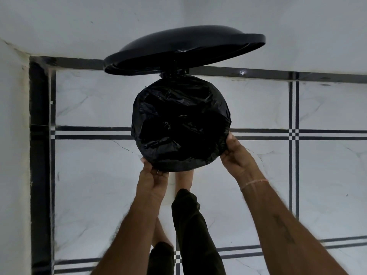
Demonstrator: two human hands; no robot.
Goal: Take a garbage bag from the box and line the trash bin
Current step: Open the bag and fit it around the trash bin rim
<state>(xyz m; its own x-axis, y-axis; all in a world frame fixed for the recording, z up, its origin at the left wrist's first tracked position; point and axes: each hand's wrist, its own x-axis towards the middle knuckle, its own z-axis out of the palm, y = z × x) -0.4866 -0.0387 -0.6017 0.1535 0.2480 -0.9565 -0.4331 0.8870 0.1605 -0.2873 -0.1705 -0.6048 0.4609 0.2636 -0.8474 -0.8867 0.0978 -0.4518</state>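
The black garbage bag (179,124) sits in the centre of the frame, already spread over the round trash bin (178,166) so that its film covers the whole rim and sinks inside. The left hand (154,173) holds the lower left edge, fingers closed on the folded plastic. The right hand (235,153) does the same at the lower right edge, fingers pinched on the bag. I judge that both pull the overhang down so the liner does not slip in. The lid (178,50) stands open above, in the upper centre, probably kept up by the foot (183,180) just below the bin. Around lies the white tiled floor (327,175) with dark lines; the wall (59,20) is close behind. The box is not visible.
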